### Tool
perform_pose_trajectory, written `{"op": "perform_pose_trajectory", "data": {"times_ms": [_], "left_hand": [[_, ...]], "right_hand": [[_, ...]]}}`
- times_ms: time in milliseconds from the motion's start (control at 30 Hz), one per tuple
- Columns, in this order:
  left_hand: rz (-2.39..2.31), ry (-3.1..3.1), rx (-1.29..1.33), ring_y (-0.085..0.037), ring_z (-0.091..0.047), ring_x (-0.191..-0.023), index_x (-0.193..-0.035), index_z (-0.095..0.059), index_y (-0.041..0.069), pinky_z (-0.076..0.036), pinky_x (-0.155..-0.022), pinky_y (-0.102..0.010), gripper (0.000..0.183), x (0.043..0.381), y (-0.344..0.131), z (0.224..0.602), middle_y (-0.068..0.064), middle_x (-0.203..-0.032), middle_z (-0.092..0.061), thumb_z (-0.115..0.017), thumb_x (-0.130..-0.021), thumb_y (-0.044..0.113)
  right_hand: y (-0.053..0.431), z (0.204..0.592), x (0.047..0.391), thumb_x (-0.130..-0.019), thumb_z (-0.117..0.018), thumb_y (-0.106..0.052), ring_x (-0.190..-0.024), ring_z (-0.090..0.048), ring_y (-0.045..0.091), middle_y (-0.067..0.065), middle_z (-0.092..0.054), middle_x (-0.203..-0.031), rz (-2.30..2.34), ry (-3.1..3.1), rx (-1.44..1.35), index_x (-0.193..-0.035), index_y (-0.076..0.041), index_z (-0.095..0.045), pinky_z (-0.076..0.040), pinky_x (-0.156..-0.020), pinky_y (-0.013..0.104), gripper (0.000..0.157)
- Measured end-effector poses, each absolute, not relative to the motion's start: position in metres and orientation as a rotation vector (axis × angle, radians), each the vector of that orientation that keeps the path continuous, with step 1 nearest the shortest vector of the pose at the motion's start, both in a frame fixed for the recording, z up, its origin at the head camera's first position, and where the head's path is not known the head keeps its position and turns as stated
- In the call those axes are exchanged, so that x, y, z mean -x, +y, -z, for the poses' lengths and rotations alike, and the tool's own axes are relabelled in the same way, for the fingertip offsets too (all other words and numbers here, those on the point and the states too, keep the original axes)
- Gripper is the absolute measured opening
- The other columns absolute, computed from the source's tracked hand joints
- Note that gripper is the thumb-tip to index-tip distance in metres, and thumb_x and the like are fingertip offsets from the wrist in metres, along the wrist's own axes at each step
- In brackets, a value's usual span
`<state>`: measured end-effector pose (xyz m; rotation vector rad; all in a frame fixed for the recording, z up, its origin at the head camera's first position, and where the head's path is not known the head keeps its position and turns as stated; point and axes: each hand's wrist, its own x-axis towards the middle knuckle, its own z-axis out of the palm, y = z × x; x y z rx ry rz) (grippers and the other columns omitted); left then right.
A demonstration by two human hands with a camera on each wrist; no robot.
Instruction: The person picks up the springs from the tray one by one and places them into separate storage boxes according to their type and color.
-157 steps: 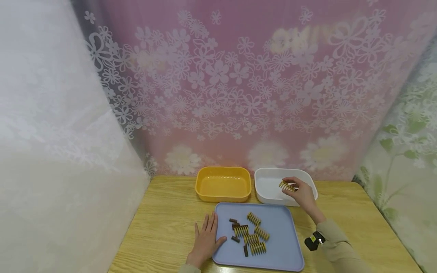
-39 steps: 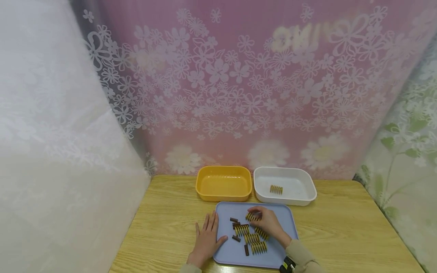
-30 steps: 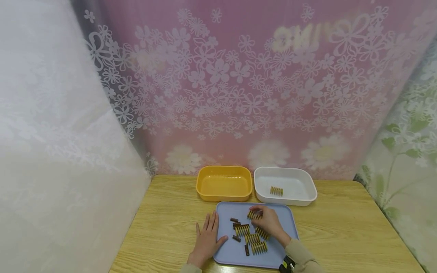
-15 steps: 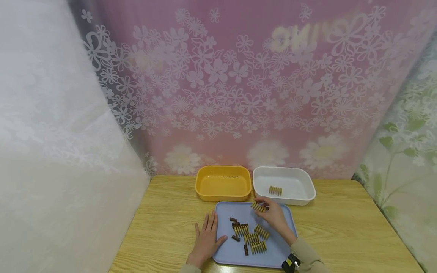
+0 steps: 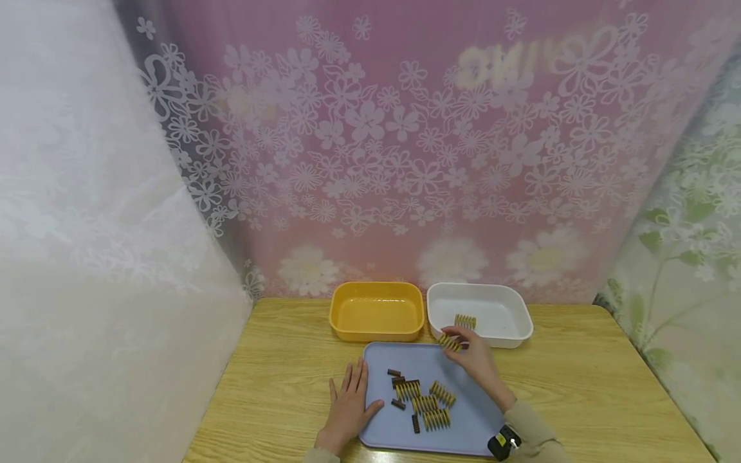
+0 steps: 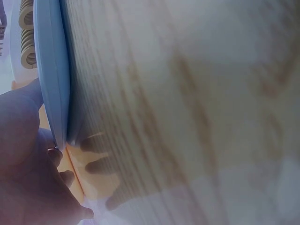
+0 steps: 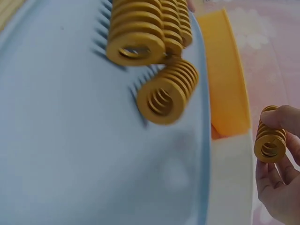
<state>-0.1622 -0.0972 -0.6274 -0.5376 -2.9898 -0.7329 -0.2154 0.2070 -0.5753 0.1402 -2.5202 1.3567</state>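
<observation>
My right hand pinches a yellow coil spring between thumb and fingers, above the tray's back edge and the front rim of the white bin. My left hand lies flat with spread fingers at the left edge of the blue tray, its thumb over the rim. On the tray, several yellow springs lie in a loose cluster, mixed with several small dark brown springs. Another yellow spring lies inside the white bin.
A yellow bin stands behind the tray, left of the white one. All rest on a wood-grain table. A pink floral curtain hangs behind the table, with pale sheets at both sides.
A yellow spring now lies in the white bin, where my right hand held one at first. That hand then gripped another from the tray's back and lifted it toward the bin. My left hand stayed put.
</observation>
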Motion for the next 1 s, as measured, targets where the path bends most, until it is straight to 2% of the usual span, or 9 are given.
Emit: {"op": "perform_pose_trajectory", "data": {"times_ms": [267, 567, 667, 833, 1000], "left_hand": [[0.712, -3.018, 0.515, -0.044, -0.025, -0.15, -0.157, -0.032, -0.001, -0.015, -0.108, -0.08, 0.088, 0.163, -0.098, 0.632, -0.017, -0.164, -0.029, -0.068, -0.093, 0.047], [0.703, -3.016, 0.521, -0.044, -0.026, -0.15, -0.157, -0.031, -0.001, -0.016, -0.108, -0.08, 0.087, 0.163, -0.098, 0.633, -0.017, -0.164, -0.029, -0.067, -0.094, 0.047], [0.698, -3.015, 0.521, -0.044, -0.026, -0.15, -0.157, -0.031, -0.001, -0.016, -0.108, -0.08, 0.088, 0.163, -0.098, 0.632, -0.017, -0.164, -0.029, -0.067, -0.093, 0.047], [0.7, -3.008, 0.519, -0.044, -0.026, -0.149, -0.157, -0.032, -0.001, -0.016, -0.108, -0.08, 0.088, 0.163, -0.099, 0.63, -0.017, -0.164, -0.029, -0.068, -0.093, 0.047], [0.682, -3.02, 0.529, -0.044, -0.026, -0.15, -0.157, -0.031, -0.001, -0.016, -0.108, -0.08, 0.088, 0.164, -0.098, 0.632, -0.017, -0.165, -0.028, -0.067, -0.094, 0.048]], "right_hand": [[0.235, 0.56, 0.227, -0.077, -0.083, 0.003, -0.09, -0.067, 0.032, 0.017, -0.073, -0.112, -1.248, -2.462, -0.169, -0.118, -0.002, -0.072, -0.054, -0.073, 0.028, 0.042], [0.277, 0.547, 0.251, -0.08, -0.081, 0.004, -0.089, -0.067, 0.038, 0.023, -0.07, -0.11, -1.115, -2.474, -0.183, -0.12, 0.003, -0.069, -0.054, -0.071, 0.027, 0.042], [0.289, 0.548, 0.259, -0.083, -0.079, 0.004, -0.089, -0.067, 0.04, 0.024, -0.069, -0.109, -1.085, -2.51, -0.18, -0.122, 0.004, -0.068, -0.054, -0.072, 0.031, 0.041], [0.303, 0.557, 0.273, -0.085, -0.077, 0.003, -0.091, -0.066, 0.042, 0.027, -0.069, -0.107, -1.037, -2.601, -0.161, -0.121, 0.008, -0.066, -0.055, -0.078, 0.047, 0.038], [0.313, 0.571, 0.28, -0.085, -0.075, 0.004, -0.088, -0.066, 0.043, 0.03, -0.069, -0.104, -1.035, -2.709, -0.148, -0.118, 0.012, -0.064, -0.055, -0.077, 0.05, 0.035]]}}
